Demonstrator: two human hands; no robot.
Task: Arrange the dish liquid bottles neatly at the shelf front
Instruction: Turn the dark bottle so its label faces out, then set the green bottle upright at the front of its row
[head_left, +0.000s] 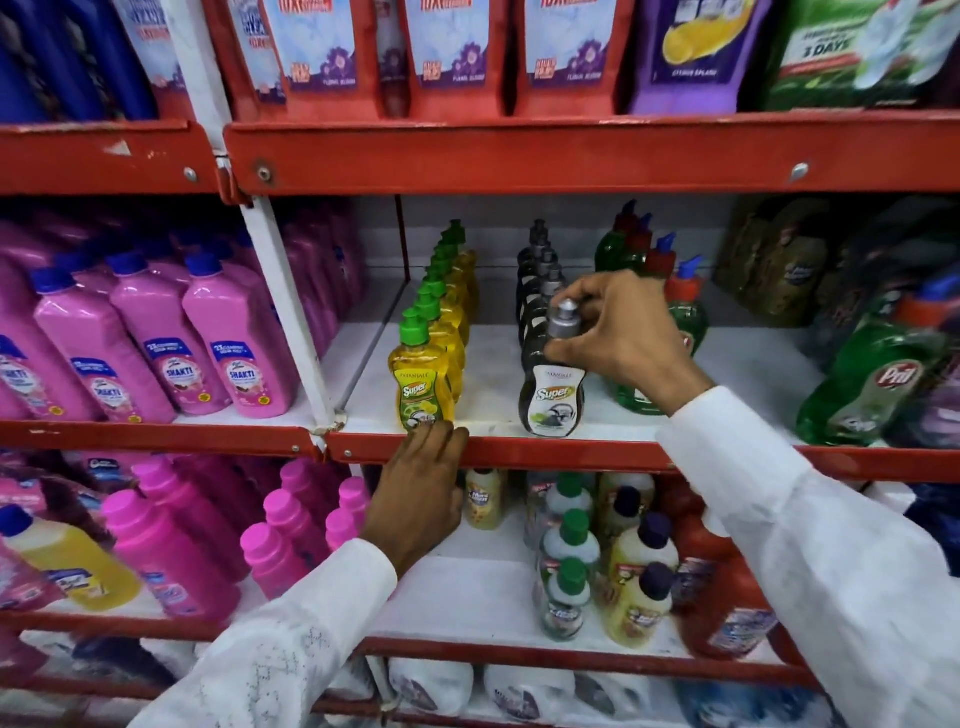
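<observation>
On the middle shelf a row of yellow dish liquid bottles with green caps runs front to back, its first bottle at the red front edge. Beside it on the right runs a row of dark bottles with grey caps. My right hand grips the front dark bottle around its neck and shoulder; the bottle stands upright at the shelf front. My left hand rests flat against the red shelf lip just below the front yellow bottle, fingers together, holding nothing.
Green bottles with red and blue caps stand behind my right hand. Large green Pril bottles lean at the right. Pink bottles fill the left bay. The lower shelf holds several small bottles. Pouches hang above.
</observation>
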